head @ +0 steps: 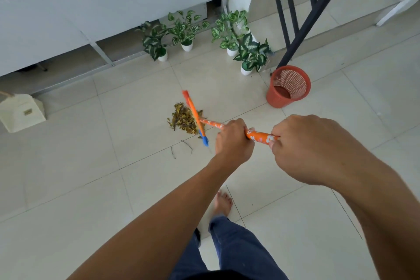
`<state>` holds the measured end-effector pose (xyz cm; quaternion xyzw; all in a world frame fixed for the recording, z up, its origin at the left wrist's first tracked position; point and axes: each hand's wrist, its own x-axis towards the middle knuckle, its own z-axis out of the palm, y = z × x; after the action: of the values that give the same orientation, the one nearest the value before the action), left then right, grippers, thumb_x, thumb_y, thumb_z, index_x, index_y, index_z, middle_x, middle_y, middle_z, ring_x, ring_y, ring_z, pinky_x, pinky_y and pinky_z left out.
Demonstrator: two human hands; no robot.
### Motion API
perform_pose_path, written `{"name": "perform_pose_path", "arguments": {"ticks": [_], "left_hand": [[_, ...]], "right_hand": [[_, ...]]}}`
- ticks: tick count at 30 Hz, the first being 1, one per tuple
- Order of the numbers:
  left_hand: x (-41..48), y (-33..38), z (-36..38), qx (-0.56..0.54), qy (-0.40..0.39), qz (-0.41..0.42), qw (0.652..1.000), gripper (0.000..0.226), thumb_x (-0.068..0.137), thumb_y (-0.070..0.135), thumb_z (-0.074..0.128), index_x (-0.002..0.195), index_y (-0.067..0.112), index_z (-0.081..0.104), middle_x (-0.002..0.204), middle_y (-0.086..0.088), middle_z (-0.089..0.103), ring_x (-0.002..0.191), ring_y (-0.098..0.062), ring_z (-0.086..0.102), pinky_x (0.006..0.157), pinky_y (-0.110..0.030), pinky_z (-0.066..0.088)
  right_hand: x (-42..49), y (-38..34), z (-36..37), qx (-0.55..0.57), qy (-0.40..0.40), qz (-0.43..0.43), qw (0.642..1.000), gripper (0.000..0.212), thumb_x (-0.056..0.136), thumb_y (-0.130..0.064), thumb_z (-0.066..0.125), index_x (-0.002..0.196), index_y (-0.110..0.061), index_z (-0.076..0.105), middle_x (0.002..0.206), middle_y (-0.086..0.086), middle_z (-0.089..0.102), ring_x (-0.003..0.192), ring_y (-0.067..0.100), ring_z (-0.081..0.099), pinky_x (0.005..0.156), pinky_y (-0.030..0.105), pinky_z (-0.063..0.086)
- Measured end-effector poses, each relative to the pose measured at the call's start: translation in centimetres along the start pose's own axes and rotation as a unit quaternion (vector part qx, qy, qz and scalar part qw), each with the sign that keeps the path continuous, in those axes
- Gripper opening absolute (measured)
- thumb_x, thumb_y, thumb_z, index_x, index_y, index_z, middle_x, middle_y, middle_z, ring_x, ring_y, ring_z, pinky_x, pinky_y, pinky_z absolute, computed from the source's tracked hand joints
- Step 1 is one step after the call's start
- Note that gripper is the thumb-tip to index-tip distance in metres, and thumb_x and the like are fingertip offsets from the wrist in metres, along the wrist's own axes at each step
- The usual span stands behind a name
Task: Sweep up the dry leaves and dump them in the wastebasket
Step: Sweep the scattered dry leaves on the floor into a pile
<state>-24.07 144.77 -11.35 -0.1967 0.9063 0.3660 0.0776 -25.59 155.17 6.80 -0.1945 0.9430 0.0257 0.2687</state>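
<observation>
Both hands are clenched around the broom handle (pixel 258 135), an orange stick with white flowers. The left hand (pixel 234 141) has its grip lower down the stick, the right hand (pixel 311 150) grips the top end, nearest the camera. A short stretch of handle shows between the 2 hands.

From the left hand the handle runs out and down to the broom head (pixel 195 116), orange with blue bristles at its near end. The head lies across the right side of the dry leaves (pixel 183 119), touching them. The leaves sit in 1 small heap on the pale tiled floor (pixel 91 166). A few thin twigs (pixel 184 146) lie just beside the heap, on its near side.

The wastebasket (pixel 288 86), red with a mesh wall, stands upright on the floor to the right of the heap and farther away, apart from it. Beyond it are 4 potted plants (pixel 185 29) in white pots by the wall, and a dark railing (pixel 295 13). A cream dustpan (pixel 21 112) rests at the far left. A bare foot (pixel 223 202) and blue trouser leg (pixel 236 250) show below the arms.
</observation>
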Motion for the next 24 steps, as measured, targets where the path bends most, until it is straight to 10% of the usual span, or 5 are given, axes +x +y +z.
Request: {"name": "perform_pose_path", "arguments": {"ticks": [12, 24], "left_hand": [[-5.4, -10.3, -0.8, -0.045, 0.119, -0.300, 0.945, 0.023, 0.096, 0.034, 0.047, 0.087, 0.014, 0.052, 0.095, -0.007, 0.060, 0.082, -0.027, 0.056, 0.065, -0.035, 0.037], [0.6, -5.7, 2.4, -0.206, 0.175, -0.331, 0.904, 0.011, 0.090, 0.030, 0.050, 0.087, 0.020, 0.051, 0.097, -0.001, 0.061, 0.086, -0.025, 0.057, 0.071, -0.037, 0.049]], "right_hand": [[5.3, -8.2, 5.7, -0.053, -0.093, -0.174, 0.979, 0.019, 0.089, -0.019, 0.053, 0.071, -0.018, 0.049, 0.071, 0.002, 0.051, 0.057, 0.018, 0.044, 0.048, 0.028, 0.028], [7.0, -7.4, 2.0, -0.166, -0.027, -0.179, 0.969, 0.009, 0.092, -0.020, 0.054, 0.083, -0.019, 0.052, 0.068, 0.001, 0.040, 0.066, 0.026, 0.044, 0.051, 0.029, 0.030]]}}
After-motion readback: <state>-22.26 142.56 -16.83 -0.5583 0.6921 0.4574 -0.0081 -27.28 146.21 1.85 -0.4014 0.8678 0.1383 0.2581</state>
